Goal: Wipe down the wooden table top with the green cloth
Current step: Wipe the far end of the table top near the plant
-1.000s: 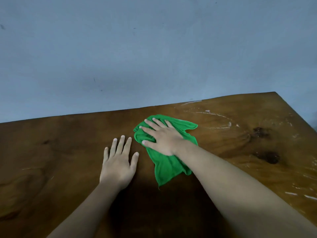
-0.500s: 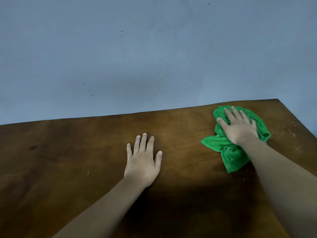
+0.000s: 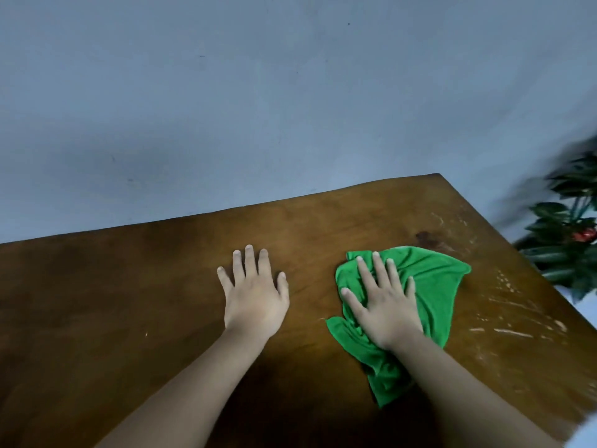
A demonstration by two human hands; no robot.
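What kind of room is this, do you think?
Probably a plain room indoors, perhaps a home: a wooden table before a bare blue-grey wall, a leafy plant beside it.

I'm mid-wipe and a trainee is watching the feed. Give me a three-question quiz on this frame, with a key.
1. True or false: the left hand rests on the cloth.
2. What presses the cloth onto the table? A) left hand B) right hand C) both hands
3. Fill in: pale streaks show on the table near its ____ edge.
Key: 1 false, it lies flat on bare wood; 2 B; 3 right.
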